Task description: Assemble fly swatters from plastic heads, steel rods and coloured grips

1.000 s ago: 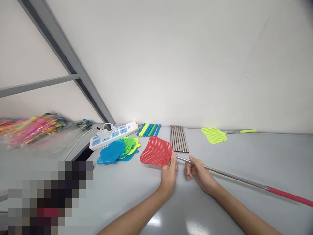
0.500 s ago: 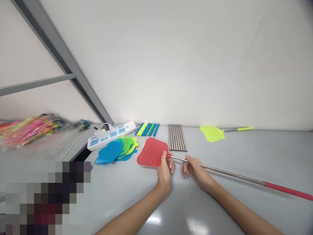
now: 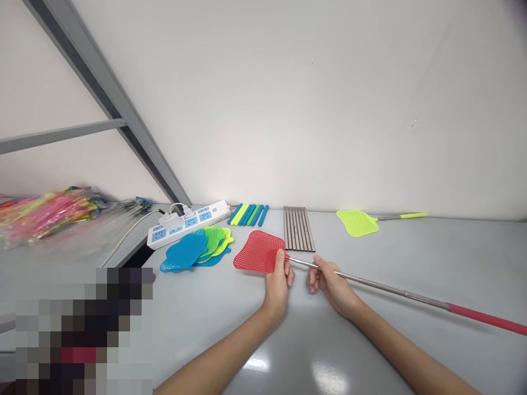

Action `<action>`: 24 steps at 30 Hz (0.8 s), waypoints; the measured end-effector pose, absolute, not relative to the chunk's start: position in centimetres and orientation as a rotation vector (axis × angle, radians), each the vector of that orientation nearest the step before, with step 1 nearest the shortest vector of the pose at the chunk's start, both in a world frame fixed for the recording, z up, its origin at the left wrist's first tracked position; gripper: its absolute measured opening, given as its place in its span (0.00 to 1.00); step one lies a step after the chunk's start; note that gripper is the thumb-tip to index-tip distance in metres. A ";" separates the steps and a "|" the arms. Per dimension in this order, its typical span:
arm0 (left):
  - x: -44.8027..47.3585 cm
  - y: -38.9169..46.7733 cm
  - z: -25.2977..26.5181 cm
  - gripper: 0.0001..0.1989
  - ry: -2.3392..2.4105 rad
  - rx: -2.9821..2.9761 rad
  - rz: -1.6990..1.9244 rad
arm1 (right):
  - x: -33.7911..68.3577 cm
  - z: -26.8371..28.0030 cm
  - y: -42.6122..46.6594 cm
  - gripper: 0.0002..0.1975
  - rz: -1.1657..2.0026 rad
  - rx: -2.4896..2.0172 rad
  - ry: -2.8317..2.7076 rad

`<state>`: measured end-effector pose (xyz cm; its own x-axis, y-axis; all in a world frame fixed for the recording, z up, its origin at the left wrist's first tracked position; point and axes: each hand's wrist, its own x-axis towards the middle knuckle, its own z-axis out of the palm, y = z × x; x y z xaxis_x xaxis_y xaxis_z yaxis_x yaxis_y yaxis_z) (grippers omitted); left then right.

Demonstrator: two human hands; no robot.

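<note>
Across the middle of the head view lies a red fly swatter (image 3: 258, 251) with a perforated head, a long extended metal telescopic rod and a red handle that runs off the right edge. My left hand (image 3: 278, 278) is closed around the neck of the swatter, thumb on top where the head meets the rod. Farther along, my right hand (image 3: 331, 281) grips the metal rod between thumb and curled fingers. Just beyond my hands lies a row of metal rods (image 3: 299, 229). To the left is a pile of blue, green and yellow swatter heads (image 3: 184, 251).
Behind the pile stands a white power strip (image 3: 177, 230) with plugs in it. Blue, yellow and green handles (image 3: 248, 215) lie beside it. A yellow-green fly swatter (image 3: 357, 223) rests near the wall. Bagged colourful items (image 3: 61, 211) are at far left, above a pixelated patch.
The view has shifted slightly. The red swatter's head has moved a little to the right with my left hand. Both hands keep their grip.
</note>
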<state>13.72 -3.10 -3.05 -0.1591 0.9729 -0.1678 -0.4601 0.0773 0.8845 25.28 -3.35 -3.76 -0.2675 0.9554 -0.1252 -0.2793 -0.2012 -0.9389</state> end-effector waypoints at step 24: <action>13.8 -3.7 -2.5 0.12 1.104 0.915 1.340 | 25.2 -3.4 -3.4 0.26 1.660 -0.933 -1.135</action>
